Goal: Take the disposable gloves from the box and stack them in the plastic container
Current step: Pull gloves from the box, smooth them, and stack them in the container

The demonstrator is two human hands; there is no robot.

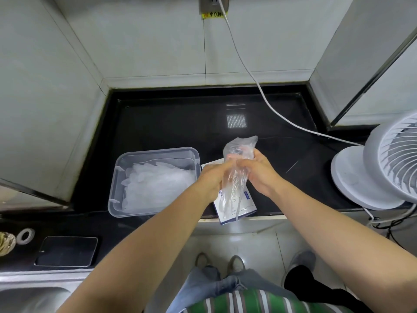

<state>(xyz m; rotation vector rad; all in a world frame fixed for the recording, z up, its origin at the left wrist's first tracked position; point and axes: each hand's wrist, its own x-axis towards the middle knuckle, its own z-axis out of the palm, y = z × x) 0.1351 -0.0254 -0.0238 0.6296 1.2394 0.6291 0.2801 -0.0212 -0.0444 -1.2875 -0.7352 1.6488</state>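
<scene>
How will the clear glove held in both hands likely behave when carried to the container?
Probably floppy: the glove crumples and droops between the left hand and right hand. Likely very light, since it is thin, see-through film. It may not stack neatly: the gloves in the plastic container lie in a loose heap.

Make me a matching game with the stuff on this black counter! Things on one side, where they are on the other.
Things
1. clear rectangular plastic container
2. round white electric fan
3. thin see-through plastic glove
4. white and blue cardboard glove box

Places
A. gripped by the left hand and right hand
B. at the right end of the black counter
C. left of the hands, holding a heap of gloves
D. at the counter's front edge, under the hands

Pairs: 1-C, 2-B, 3-A, 4-D
</scene>
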